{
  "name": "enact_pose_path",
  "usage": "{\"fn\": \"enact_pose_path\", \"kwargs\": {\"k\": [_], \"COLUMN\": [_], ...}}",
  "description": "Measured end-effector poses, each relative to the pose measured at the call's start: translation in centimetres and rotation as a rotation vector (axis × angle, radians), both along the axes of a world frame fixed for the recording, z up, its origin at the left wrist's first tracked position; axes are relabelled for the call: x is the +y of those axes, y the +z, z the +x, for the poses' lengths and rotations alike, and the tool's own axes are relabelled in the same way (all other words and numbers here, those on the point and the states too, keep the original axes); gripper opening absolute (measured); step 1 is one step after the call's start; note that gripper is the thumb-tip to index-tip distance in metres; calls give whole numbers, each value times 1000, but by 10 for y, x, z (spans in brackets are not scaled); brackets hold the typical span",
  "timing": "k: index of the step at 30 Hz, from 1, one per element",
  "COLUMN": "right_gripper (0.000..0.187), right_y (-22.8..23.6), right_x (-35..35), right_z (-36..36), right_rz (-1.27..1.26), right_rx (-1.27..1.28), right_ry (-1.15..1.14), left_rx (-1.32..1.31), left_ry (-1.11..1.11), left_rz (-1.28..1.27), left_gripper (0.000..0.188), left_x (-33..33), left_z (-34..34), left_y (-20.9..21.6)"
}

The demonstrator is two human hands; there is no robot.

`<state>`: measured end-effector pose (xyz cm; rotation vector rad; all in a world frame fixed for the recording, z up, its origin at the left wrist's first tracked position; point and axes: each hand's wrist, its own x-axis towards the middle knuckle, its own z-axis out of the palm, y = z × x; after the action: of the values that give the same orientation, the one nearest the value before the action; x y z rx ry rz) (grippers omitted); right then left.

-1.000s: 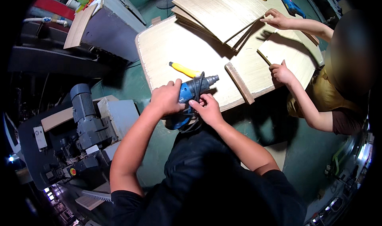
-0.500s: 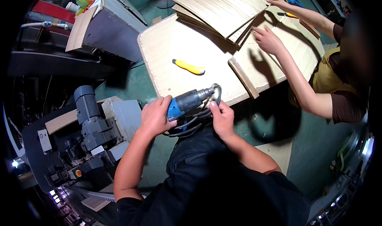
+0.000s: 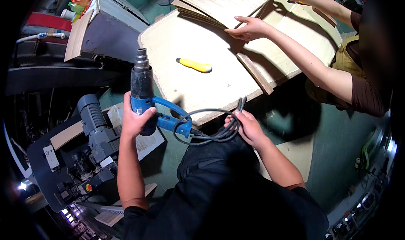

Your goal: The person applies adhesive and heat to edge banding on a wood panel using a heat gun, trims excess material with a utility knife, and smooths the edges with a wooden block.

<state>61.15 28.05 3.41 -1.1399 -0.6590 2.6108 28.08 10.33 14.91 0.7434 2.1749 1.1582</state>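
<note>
My left hand (image 3: 137, 118) is wrapped round the body of a blue and black heat gun (image 3: 142, 86), which stands nearly upright with its metal nozzle pointing up. The gun's blue handle reaches to the right, and a black power cord (image 3: 206, 135) leaves its end in loops. My right hand (image 3: 249, 128) is closed on the looped cord, by the near edge of the wooden table (image 3: 168, 41). On the table lies a yellow utility knife (image 3: 195, 65), apart from both hands.
Across the table, a co-worker's hands (image 3: 251, 29) touch a stack of thin wood panels (image 3: 223, 3). A wooden strip (image 3: 255, 73) lies near the right edge. A grey motor machine (image 3: 93, 113) stands at left, below a metal cabinet (image 3: 114, 33).
The heat gun has swung from pointing right to upright and moved left with my left hand. My right hand has moved right and down with the cord. The co-worker's nearer hand has reached the panels.
</note>
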Motion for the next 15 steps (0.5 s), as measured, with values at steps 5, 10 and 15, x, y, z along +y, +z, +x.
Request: {"fn": "enact_pose_path", "kwargs": {"k": [5,10,15], "right_gripper": [25,22,21], "right_y": [-32,-34,-55], "right_x": [-1,-30,-75], "right_z": [32,61,133], "right_rz": [-212,-307,-457], "right_rx": [45,-6,-133], "right_ry": [-20,-81,-416], "left_rx": [-83,-89,-28], "left_ry": [33,153,72], "left_rz": [171,251,247], "left_gripper": [75,79,72], "left_x": [-13,-38,-49], "left_z": [-14,-36,-61], "left_y": [-5,-22,-35]}}
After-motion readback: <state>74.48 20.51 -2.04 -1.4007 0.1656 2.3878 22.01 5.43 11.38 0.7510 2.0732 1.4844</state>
